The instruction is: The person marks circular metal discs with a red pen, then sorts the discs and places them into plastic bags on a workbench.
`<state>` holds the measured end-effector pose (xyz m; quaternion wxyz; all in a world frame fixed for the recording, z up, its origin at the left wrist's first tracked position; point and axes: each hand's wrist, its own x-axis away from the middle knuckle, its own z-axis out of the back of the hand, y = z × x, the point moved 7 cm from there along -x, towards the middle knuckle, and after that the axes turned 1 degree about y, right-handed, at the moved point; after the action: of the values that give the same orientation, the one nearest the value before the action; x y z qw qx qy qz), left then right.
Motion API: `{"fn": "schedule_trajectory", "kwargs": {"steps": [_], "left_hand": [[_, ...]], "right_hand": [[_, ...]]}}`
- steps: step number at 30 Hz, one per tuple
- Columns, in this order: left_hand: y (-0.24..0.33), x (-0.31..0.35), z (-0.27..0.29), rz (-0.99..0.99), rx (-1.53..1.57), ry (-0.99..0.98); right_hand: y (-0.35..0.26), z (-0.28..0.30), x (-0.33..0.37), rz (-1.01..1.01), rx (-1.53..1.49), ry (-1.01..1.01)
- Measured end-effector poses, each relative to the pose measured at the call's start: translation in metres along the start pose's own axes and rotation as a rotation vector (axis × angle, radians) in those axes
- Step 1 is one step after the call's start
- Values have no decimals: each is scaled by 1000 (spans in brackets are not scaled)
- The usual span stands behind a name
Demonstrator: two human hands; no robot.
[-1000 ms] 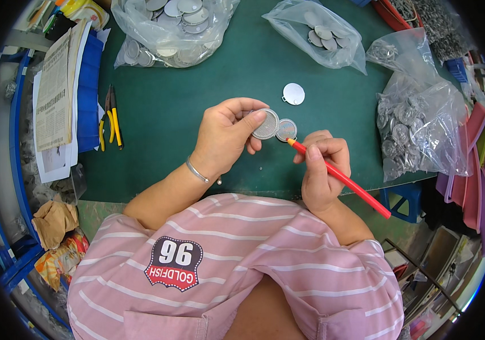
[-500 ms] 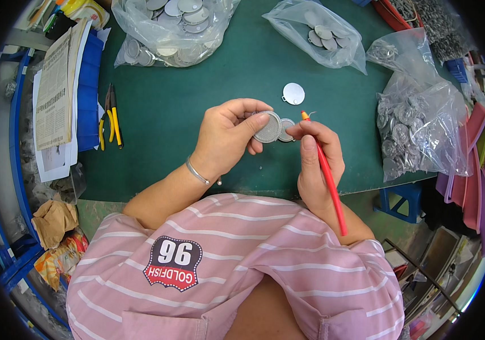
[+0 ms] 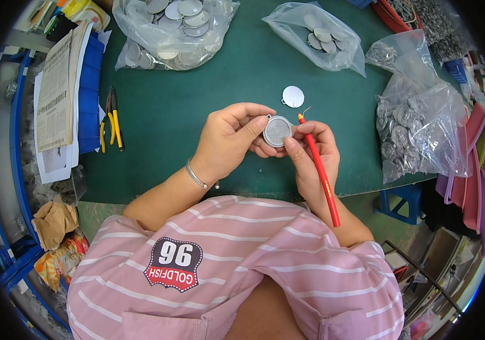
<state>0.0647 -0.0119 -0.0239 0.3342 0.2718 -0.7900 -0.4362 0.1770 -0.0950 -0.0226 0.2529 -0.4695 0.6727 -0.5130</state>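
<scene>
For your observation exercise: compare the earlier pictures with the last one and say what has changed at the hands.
The right hand swung the red tool from slanting out to the right to nearly upright, hook tip by the round disc, and its fingers now touch the disc too. The left hand still pinches the disc; the loose disc and bags stayed.

On the table [image 3: 197, 113], the hands [image 3: 276, 141] met at the middle over a disc [image 3: 277, 131], another disc [image 3: 293, 96] just behind, pliers [image 3: 112, 119] left, bags [image 3: 412, 124] behind and right.
</scene>
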Motion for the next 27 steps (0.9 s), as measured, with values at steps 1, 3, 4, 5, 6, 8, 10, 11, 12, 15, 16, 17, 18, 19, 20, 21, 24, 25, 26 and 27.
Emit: {"fn": "schedule_trajectory", "kwargs": {"steps": [1,3,4,5,6,8,10,11,12,15,16,17,18,19,20,21,24,25,26,27], "left_hand": [[-1,0,1,-2,-6,11],[-2,-1,3,5,-3,26],[-2,-1,4,15,7,29],[-2,-1,4,25,16,32],[-3,-1,5,24,39,38],[-5,-2,6,23,83,48],[-9,-1,7,81,37,23],[-12,-1,7,110,14,10],[-13,-1,8,115,-12,20],[-15,0,9,125,-53,49],[-15,-1,9,126,-43,59],[-16,-1,10,127,-31,69],[-16,-1,10,124,-25,68],[-15,-1,10,121,-18,67],[-15,-1,10,118,-11,65],[-15,-1,10,125,-19,65],[-15,-2,10,137,-27,80],[-17,-3,12,136,-20,95],[-20,-4,14,135,-12,110],[-24,-5,15,151,27,103]], "right_hand": [[-4,-1,0,72,13,20],[-13,-3,0,216,38,58],[-15,-4,0,249,57,39],[-18,-5,1,282,76,20],[-20,-7,2,315,97,-1],[-16,-5,3,307,212,-17],[-11,1,2,215,195,-5],[-8,5,1,127,121,14],[-4,7,1,38,46,32],[0,8,-1,-59,-59,64],[1,8,-1,-82,-94,74],[0,9,-2,-51,-91,75],[0,11,-3,-21,-87,75],[0,11,-4,9,-84,76],[0,12,-4,8,-83,85],[0,11,-4,9,-83,95],[-2,5,-6,-27,91,21],[-1,5,-10,-72,140,-7],[-7,9,-17,-26,131,14],[-12,14,-26,22,124,40]]}}
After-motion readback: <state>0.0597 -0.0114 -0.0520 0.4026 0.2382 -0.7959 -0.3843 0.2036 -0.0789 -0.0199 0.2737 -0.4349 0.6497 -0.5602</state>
